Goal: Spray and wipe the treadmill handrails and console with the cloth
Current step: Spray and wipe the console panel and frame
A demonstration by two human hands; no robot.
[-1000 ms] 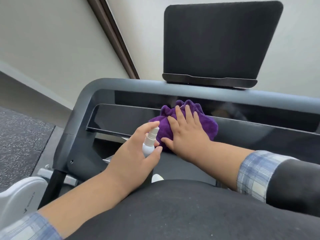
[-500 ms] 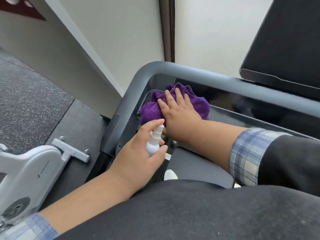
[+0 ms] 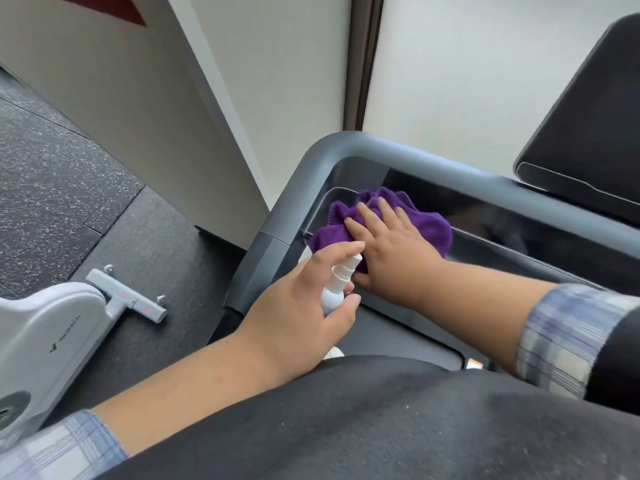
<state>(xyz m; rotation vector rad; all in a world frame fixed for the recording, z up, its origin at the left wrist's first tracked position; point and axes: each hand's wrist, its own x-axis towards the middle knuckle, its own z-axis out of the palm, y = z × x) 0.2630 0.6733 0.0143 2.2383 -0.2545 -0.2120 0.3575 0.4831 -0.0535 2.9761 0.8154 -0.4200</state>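
**Cloth at the left corner of the console**

Since one second ago, the right hand [image 3: 391, 251] and the purple cloth [image 3: 349, 230] have travelled from the middle of the glossy console panel [image 3: 519, 247] to its left end, just inside the rounded corner of the grey handrail [image 3: 332, 150]. The camera view has also swung leftward, so the dark screen [image 3: 595, 126] now sits at the right edge.

Right hand: fingers straight and spread, palm flat on the bunched cloth, pressing it against the panel. The cloth bulges out past the fingertips and to both sides of the hand.

Left hand [image 3: 301, 306]: wrapped around a small white spray bottle [image 3: 337, 285], thumb along the near side, index finger curved over the top of the nozzle. The bottle stands tilted, with the nozzle toward the cloth. The two hands are close together (the right thumb lies just beside the bottle), and whether they touch cannot be determined.

Both forearms are bare, with plaid sleeves [image 3: 561, 341] pushed up.

Surroundings: dark speckled floor [image 3: 52, 188] at left; a white machine [image 3: 38, 341] with a grey foot bar stands on it at lower left. Pale wall [image 3: 277, 64] behind the handrail.
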